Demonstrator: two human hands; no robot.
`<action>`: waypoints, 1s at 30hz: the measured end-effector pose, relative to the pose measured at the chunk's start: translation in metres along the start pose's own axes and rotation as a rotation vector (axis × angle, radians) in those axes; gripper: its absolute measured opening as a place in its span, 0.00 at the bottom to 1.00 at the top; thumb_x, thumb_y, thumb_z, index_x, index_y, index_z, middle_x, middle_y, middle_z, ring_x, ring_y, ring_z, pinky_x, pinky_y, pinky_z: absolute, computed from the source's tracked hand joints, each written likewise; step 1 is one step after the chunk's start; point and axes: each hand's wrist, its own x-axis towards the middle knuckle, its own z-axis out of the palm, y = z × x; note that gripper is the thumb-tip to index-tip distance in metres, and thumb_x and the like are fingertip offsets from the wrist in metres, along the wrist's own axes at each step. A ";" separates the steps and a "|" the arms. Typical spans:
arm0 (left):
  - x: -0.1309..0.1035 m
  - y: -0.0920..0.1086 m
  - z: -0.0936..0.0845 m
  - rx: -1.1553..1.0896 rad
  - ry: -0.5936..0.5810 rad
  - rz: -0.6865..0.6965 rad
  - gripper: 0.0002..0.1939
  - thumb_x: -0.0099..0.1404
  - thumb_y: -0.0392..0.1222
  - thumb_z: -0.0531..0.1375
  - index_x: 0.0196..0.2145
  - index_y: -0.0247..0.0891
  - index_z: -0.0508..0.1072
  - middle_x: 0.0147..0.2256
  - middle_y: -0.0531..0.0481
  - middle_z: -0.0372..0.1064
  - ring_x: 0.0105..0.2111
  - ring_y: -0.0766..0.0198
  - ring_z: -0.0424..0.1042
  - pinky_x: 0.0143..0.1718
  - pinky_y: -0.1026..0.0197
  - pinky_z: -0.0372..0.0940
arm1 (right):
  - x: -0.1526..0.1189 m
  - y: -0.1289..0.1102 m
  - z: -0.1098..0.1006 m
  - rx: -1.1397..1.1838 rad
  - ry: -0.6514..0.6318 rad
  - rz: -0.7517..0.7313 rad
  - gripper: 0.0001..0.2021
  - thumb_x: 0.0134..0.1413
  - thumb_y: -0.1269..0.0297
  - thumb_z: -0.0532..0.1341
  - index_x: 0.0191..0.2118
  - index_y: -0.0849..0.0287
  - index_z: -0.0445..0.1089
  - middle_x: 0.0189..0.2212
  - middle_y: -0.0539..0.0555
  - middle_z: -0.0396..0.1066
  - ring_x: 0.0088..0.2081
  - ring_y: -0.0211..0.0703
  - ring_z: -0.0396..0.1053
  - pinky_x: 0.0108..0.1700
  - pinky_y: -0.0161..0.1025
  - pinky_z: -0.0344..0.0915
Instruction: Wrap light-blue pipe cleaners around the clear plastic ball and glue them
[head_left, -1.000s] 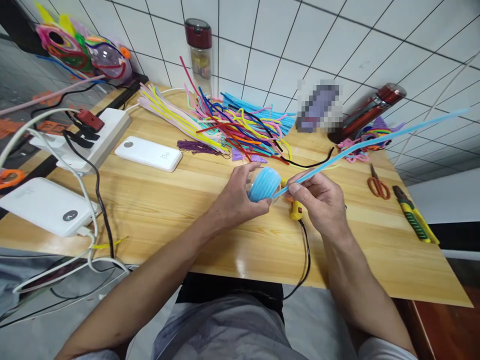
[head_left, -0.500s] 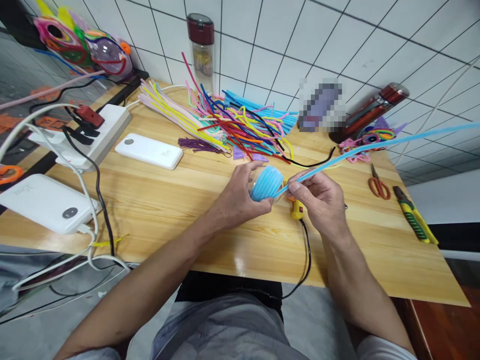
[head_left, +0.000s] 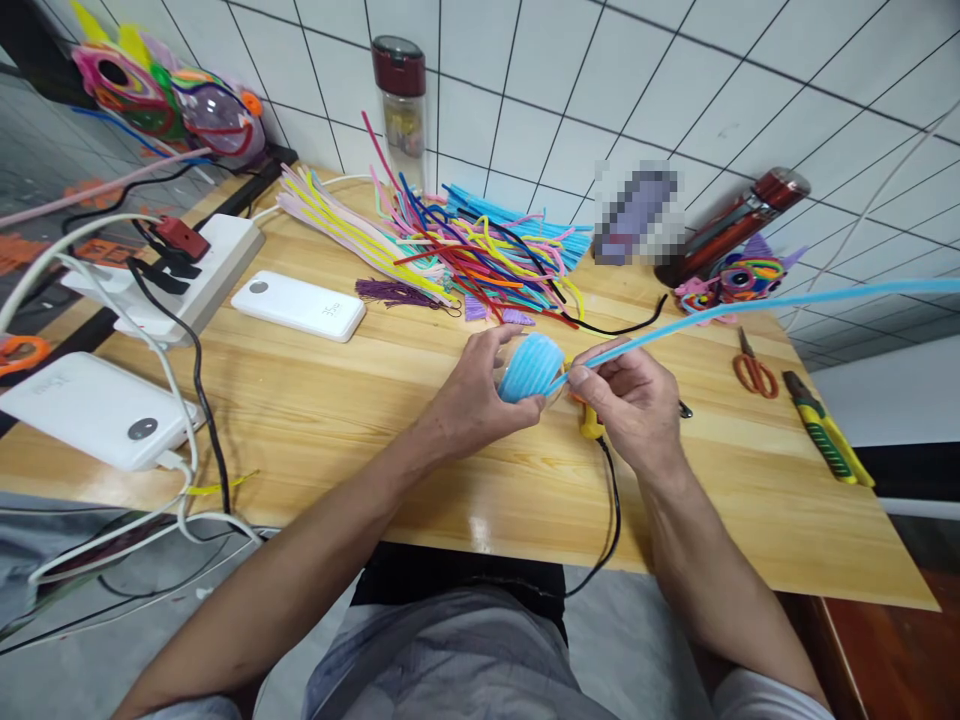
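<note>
My left hand (head_left: 480,395) grips a small rounded, see-through object wrapped in rows of light blue pipe cleaner (head_left: 531,367); its exact kind is mostly covered. Between the thumb and fingers of my right hand (head_left: 628,395) is a long light blue pipe cleaner (head_left: 720,307). One end of it meets the wrapped surface, and the free length stretches off to the right. Beneath my right hand lies a yellow tool (head_left: 591,422) with a black cord, partly hidden, probably a glue gun.
Behind my hands lies a heap of coloured pipe cleaners (head_left: 495,250). Scissors (head_left: 754,368) and green-yellow pliers (head_left: 825,430) rest at the right. A white power bank (head_left: 298,305), a power strip (head_left: 202,270) and cables occupy the left. A red flask (head_left: 735,228) stands by the tiled wall.
My right hand has shifted slightly left, toward the wrapped object. The free part of the pipe cleaner has sunk a little at the right. My left hand keeps its hold.
</note>
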 end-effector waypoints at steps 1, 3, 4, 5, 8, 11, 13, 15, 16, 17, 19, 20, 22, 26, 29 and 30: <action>0.000 0.000 0.000 -0.005 0.002 0.003 0.40 0.57 0.42 0.72 0.65 0.43 0.66 0.66 0.36 0.63 0.63 0.44 0.70 0.61 0.39 0.75 | 0.000 0.000 0.001 -0.003 0.005 -0.002 0.14 0.59 0.48 0.75 0.36 0.52 0.78 0.26 0.47 0.74 0.28 0.41 0.70 0.33 0.41 0.68; 0.000 -0.001 0.000 -0.017 0.004 0.003 0.40 0.57 0.42 0.72 0.65 0.44 0.66 0.66 0.37 0.64 0.63 0.44 0.70 0.61 0.39 0.75 | 0.000 0.000 0.003 -0.012 0.018 -0.009 0.15 0.57 0.48 0.76 0.35 0.52 0.78 0.26 0.48 0.74 0.28 0.41 0.69 0.33 0.41 0.69; -0.001 -0.001 0.000 -0.021 0.003 0.001 0.41 0.57 0.42 0.73 0.65 0.44 0.66 0.66 0.37 0.64 0.62 0.44 0.71 0.61 0.39 0.75 | 0.000 0.000 0.003 -0.016 0.024 -0.012 0.15 0.56 0.47 0.76 0.35 0.52 0.78 0.26 0.48 0.74 0.28 0.41 0.69 0.33 0.41 0.68; -0.001 -0.001 0.000 -0.022 0.002 -0.001 0.41 0.57 0.42 0.73 0.65 0.44 0.66 0.66 0.37 0.64 0.62 0.44 0.71 0.61 0.38 0.75 | 0.000 0.000 0.004 -0.017 0.031 -0.014 0.16 0.56 0.47 0.77 0.35 0.52 0.78 0.26 0.48 0.74 0.28 0.40 0.69 0.32 0.40 0.68; -0.001 0.001 0.000 -0.013 -0.004 -0.012 0.41 0.57 0.43 0.72 0.66 0.44 0.65 0.66 0.36 0.63 0.62 0.44 0.71 0.61 0.37 0.75 | 0.000 -0.002 0.005 0.002 0.043 0.001 0.15 0.55 0.48 0.77 0.35 0.53 0.78 0.26 0.48 0.74 0.28 0.40 0.69 0.32 0.39 0.68; -0.001 0.004 0.000 -0.004 -0.010 -0.026 0.42 0.57 0.44 0.72 0.66 0.42 0.64 0.67 0.35 0.63 0.63 0.42 0.71 0.61 0.36 0.75 | -0.001 -0.003 0.006 0.035 0.059 0.011 0.14 0.55 0.51 0.77 0.34 0.53 0.78 0.27 0.48 0.75 0.28 0.39 0.69 0.32 0.38 0.68; -0.001 0.005 0.000 -0.006 -0.012 -0.038 0.42 0.57 0.45 0.72 0.66 0.41 0.64 0.68 0.33 0.63 0.64 0.41 0.71 0.62 0.36 0.74 | 0.000 -0.004 0.007 0.045 0.063 0.010 0.14 0.55 0.51 0.77 0.34 0.53 0.78 0.27 0.48 0.76 0.28 0.39 0.70 0.32 0.38 0.68; -0.001 0.005 0.000 -0.012 -0.011 -0.048 0.42 0.57 0.46 0.72 0.66 0.40 0.64 0.68 0.33 0.63 0.64 0.41 0.70 0.62 0.35 0.74 | 0.000 -0.004 0.008 0.041 0.062 0.008 0.14 0.55 0.51 0.77 0.34 0.53 0.77 0.27 0.48 0.76 0.27 0.39 0.70 0.31 0.39 0.68; -0.001 0.005 0.000 -0.016 -0.009 -0.049 0.42 0.57 0.46 0.72 0.66 0.40 0.64 0.68 0.33 0.63 0.64 0.41 0.71 0.62 0.35 0.74 | 0.000 -0.004 0.008 0.038 0.064 0.007 0.14 0.55 0.51 0.77 0.34 0.53 0.77 0.27 0.48 0.76 0.27 0.39 0.69 0.31 0.39 0.68; -0.001 0.004 0.000 -0.019 -0.007 -0.048 0.42 0.57 0.46 0.73 0.66 0.40 0.64 0.68 0.33 0.64 0.64 0.41 0.71 0.63 0.36 0.74 | 0.000 -0.005 0.008 0.037 0.070 0.005 0.14 0.55 0.51 0.77 0.34 0.53 0.77 0.27 0.48 0.75 0.27 0.39 0.69 0.31 0.39 0.68; 0.000 0.004 0.000 -0.023 0.002 -0.040 0.42 0.57 0.46 0.73 0.66 0.42 0.65 0.67 0.35 0.65 0.64 0.40 0.70 0.62 0.36 0.74 | 0.000 -0.004 0.009 0.040 0.082 0.003 0.14 0.55 0.52 0.76 0.34 0.53 0.76 0.26 0.48 0.74 0.27 0.39 0.69 0.32 0.39 0.69; 0.000 0.003 0.000 -0.026 0.004 -0.037 0.41 0.57 0.46 0.74 0.65 0.43 0.65 0.66 0.36 0.66 0.65 0.40 0.70 0.62 0.36 0.74 | -0.001 -0.004 0.009 0.045 0.086 0.003 0.13 0.55 0.52 0.76 0.34 0.53 0.76 0.26 0.48 0.74 0.27 0.39 0.70 0.32 0.39 0.69; 0.000 0.003 0.000 -0.032 0.004 -0.039 0.41 0.57 0.46 0.74 0.65 0.43 0.65 0.66 0.36 0.66 0.65 0.40 0.70 0.62 0.37 0.75 | -0.001 -0.005 0.009 0.058 0.087 0.008 0.13 0.55 0.53 0.76 0.34 0.53 0.76 0.26 0.48 0.74 0.27 0.39 0.70 0.32 0.39 0.69; 0.000 0.004 0.000 -0.036 0.006 -0.051 0.41 0.57 0.47 0.74 0.65 0.42 0.65 0.67 0.35 0.65 0.65 0.40 0.70 0.62 0.37 0.74 | -0.001 -0.007 0.010 0.093 0.091 0.011 0.11 0.56 0.56 0.75 0.34 0.53 0.76 0.26 0.48 0.75 0.26 0.39 0.70 0.32 0.39 0.70; 0.000 0.005 0.001 -0.023 0.011 -0.030 0.40 0.57 0.46 0.73 0.64 0.42 0.65 0.67 0.35 0.65 0.66 0.40 0.69 0.63 0.36 0.74 | -0.002 -0.008 0.011 0.093 0.082 0.017 0.11 0.55 0.56 0.76 0.33 0.53 0.75 0.26 0.48 0.75 0.26 0.39 0.70 0.31 0.39 0.70; 0.000 0.005 0.001 -0.019 0.013 -0.021 0.40 0.57 0.46 0.73 0.64 0.42 0.65 0.67 0.35 0.65 0.66 0.40 0.69 0.63 0.37 0.74 | -0.002 -0.008 0.011 0.093 0.085 0.022 0.11 0.55 0.56 0.76 0.33 0.53 0.75 0.26 0.48 0.74 0.26 0.39 0.70 0.31 0.39 0.70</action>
